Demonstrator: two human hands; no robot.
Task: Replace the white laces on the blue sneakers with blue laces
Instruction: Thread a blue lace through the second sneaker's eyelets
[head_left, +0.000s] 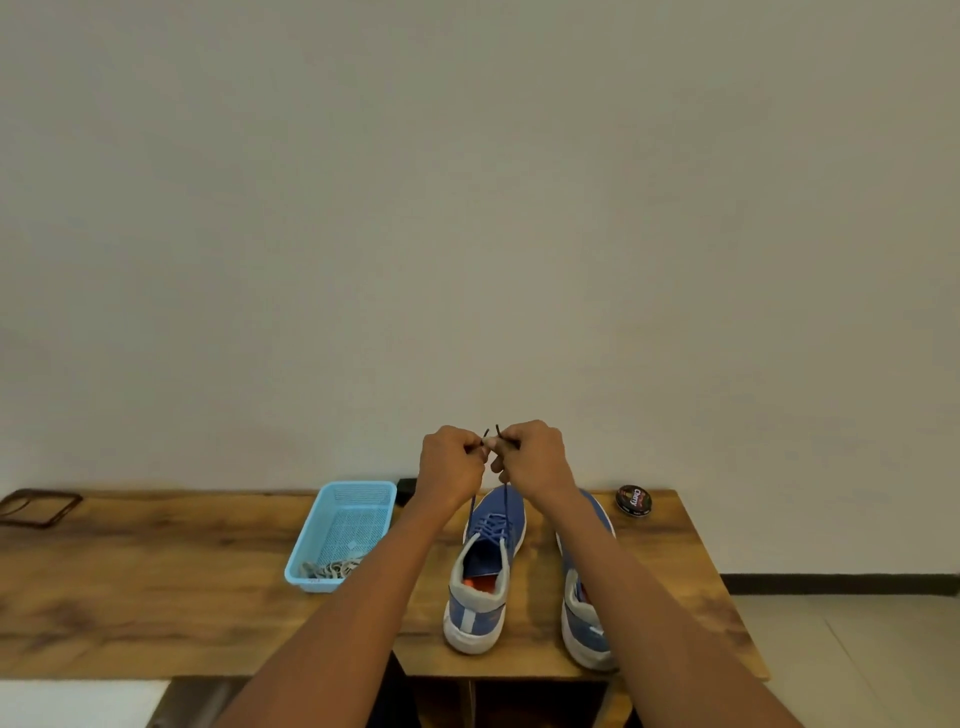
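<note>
Two blue sneakers stand side by side on the wooden table, heels toward me. The left sneaker (485, 566) is threaded with a dark blue lace (471, 512). Its two ends run up to my raised hands. My left hand (451, 465) pinches one lace end and my right hand (532, 460) pinches the other, the tips sticking up between my knuckles. My right forearm covers much of the right sneaker (584, 623). White laces (330, 568) lie bunched in the near end of a light blue basket (363, 493).
A round shoe polish tin (633, 501) sits at the table's back right. A small dark object (407, 486) lies behind the basket. A dark frame-like thing (36, 508) rests at the far left. The table's right edge (727, 592) drops to the floor.
</note>
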